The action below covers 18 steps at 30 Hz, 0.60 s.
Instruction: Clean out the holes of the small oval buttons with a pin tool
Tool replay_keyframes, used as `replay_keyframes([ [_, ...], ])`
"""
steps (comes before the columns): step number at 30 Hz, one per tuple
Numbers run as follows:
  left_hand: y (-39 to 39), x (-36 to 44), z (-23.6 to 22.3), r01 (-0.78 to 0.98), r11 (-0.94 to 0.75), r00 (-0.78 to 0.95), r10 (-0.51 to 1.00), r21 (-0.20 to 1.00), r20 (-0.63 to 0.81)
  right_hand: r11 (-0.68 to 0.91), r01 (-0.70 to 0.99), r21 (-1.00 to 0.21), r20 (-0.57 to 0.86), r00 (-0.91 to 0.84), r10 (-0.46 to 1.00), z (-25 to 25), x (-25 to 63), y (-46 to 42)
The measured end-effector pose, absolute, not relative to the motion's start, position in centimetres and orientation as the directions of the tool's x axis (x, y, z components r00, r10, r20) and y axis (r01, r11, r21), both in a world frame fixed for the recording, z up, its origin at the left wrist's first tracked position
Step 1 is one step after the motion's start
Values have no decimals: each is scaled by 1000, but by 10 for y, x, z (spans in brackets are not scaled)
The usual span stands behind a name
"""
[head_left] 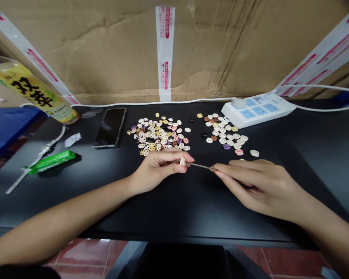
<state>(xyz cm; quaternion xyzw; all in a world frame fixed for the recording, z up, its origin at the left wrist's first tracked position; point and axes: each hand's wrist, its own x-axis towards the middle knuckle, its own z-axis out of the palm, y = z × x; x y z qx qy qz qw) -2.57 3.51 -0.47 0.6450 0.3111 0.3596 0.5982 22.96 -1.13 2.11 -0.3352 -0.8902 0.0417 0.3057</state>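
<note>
Between the thumb and fingers of my left hand (159,164) is pinched a small cream button-like piece (182,161). My right hand (258,186) grips a thin metal rod (202,166), whose far tip touches or enters the cream piece; I cannot tell which. Just beyond my left hand lies a pile of small oval two-holed pieces (159,133) in cream, yellow, pink, purple, brown and black. A second, looser group of such pieces (228,133), mostly cream, lies beyond my right hand.
A white power strip (258,110) with a plug and cable stands at the back right. Left of the pile lie a phone (109,128), a green packet (52,161), a crumpled wrapper (72,139) and a watch (43,151). A yellow-labelled bottle (31,91) leans near the cardboard wall (119,50).
</note>
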Motion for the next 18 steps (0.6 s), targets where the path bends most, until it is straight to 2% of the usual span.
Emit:
replay_keyframes([
  [3, 35, -26, -7, -28, -69, 553, 830, 997, 73, 778, 597, -195, 540, -597, 594, 21, 230, -12],
  [11, 33, -27, -8, -55, 2, 561, 827, 999, 29, 767, 633, -103, 546, -609, 575, 16, 227, -14],
  [18, 32, -24, -11, -87, 32, 535, 844, 996, 20, 769, 600, 222, 531, -736, 421, 16, 227, -16],
])
